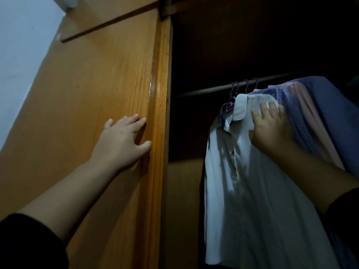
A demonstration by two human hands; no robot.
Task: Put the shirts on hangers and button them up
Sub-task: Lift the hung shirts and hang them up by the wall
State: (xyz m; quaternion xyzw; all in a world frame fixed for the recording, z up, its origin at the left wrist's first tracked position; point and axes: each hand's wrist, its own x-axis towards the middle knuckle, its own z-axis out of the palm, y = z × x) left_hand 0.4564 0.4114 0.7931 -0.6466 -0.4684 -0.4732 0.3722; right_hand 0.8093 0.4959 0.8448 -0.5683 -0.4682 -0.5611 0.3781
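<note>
A white collared shirt hangs buttoned on a purple hanger from the closet rail. My right hand rests flat on its shoulder, fingers spread and straight. Behind it hang a blue checked shirt, a pink shirt and a dark blue shirt, on purple hangers whose hooks show on the rail. My left hand presses flat, fingers straight, against the wooden wardrobe door near its edge.
The wardrobe interior is dark, with a wooden back panel low on the left. A pale wall lies left of the door. Rail space left of the white shirt holds no hangers.
</note>
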